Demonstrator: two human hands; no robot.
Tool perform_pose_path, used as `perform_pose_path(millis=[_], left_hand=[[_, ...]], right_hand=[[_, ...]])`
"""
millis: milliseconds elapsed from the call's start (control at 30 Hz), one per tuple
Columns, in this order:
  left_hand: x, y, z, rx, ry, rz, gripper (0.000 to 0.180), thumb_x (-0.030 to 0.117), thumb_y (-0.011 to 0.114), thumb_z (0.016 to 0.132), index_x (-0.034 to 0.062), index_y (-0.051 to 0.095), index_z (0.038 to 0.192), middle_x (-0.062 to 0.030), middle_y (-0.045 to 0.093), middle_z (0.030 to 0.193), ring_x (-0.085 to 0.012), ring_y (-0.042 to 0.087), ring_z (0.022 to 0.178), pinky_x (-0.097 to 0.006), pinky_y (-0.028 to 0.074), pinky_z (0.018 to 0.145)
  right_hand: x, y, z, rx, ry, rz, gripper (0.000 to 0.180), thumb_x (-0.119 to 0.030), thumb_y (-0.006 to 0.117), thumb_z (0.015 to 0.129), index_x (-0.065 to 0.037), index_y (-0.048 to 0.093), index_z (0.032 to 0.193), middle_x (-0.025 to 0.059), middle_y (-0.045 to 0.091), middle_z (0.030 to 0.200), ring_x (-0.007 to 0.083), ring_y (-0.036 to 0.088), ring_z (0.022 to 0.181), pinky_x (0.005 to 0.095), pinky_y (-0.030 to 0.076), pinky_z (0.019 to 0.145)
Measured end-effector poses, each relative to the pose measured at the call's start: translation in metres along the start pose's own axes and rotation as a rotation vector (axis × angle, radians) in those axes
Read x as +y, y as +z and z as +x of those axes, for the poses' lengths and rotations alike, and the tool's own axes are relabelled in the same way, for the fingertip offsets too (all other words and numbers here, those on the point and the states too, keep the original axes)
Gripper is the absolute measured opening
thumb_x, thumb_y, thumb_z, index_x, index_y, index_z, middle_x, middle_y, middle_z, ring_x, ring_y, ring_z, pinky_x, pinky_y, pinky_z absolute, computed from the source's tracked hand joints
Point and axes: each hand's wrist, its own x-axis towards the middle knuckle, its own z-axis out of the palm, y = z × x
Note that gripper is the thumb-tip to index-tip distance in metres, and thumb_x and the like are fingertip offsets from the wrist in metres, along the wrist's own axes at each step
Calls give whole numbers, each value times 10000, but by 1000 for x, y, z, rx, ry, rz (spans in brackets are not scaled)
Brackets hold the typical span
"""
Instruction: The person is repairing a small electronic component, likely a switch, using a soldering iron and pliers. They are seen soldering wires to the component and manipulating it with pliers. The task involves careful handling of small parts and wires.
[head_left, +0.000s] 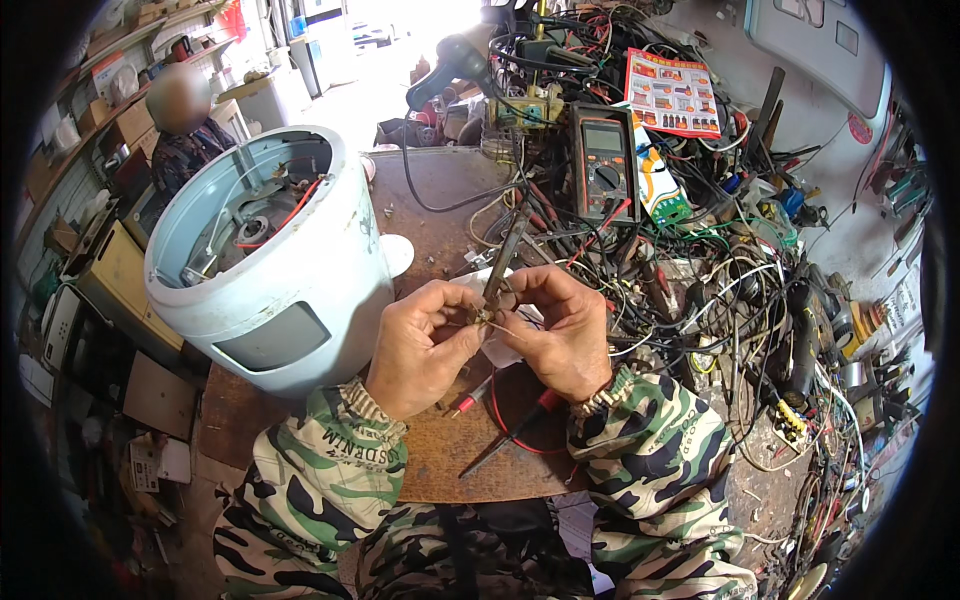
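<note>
Both my hands meet above the wooden bench, fingers pinched around one small metal part [485, 316] with thin strands or wires on it. My left hand [425, 345] grips it from the left between thumb and fingers. From the right, my right hand [562, 335] pinches the same part and a thin wire end. Fingertips hide much of it, so its exact kind is unclear. Just beyond them lies a flat, worn metal strip [507, 250]. Below my hands are a red test probe [468, 401] and a long pointed tool [515, 432] with a red and black handle.
A pale blue round appliance housing [360, 270], open on top, stands at left. Behind the right hand sit a multimeter [604, 180] and a red printed flyer [672, 95]. Tangled cables [700, 300] heap across the right side. Another person [185, 130] is at far left.
</note>
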Motion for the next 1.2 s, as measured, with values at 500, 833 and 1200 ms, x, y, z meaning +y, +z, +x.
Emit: perform_pose_path(millis=[500,833,1200], left_hand=[[0,-2,-1,-21,-32,13,256,-21,647,918,-71,566,1156,-75,649,1057,-93,616,943,-229,516,823],[-4,-4,2,-35,4,65,230,-26,635,910,-58,588,1134,-61,652,1024,-79,623,903,-221,523,785],[-6,-3,2,-37,37,65,231,-58,606,920,-44,582,1149,-47,647,1016,-67,611,899,-220,514,786]], right_hand=[[-2,0,-1,21,-35,-114,166,-2,684,801,32,673,963,49,701,852,93,651,821,263,522,777],[-2,-2,-1,15,-12,-94,174,-12,685,803,35,670,970,46,700,855,88,640,816,258,519,774],[-4,-2,-1,24,-27,-169,197,-26,685,804,54,669,984,73,711,847,97,650,801,270,526,751]])
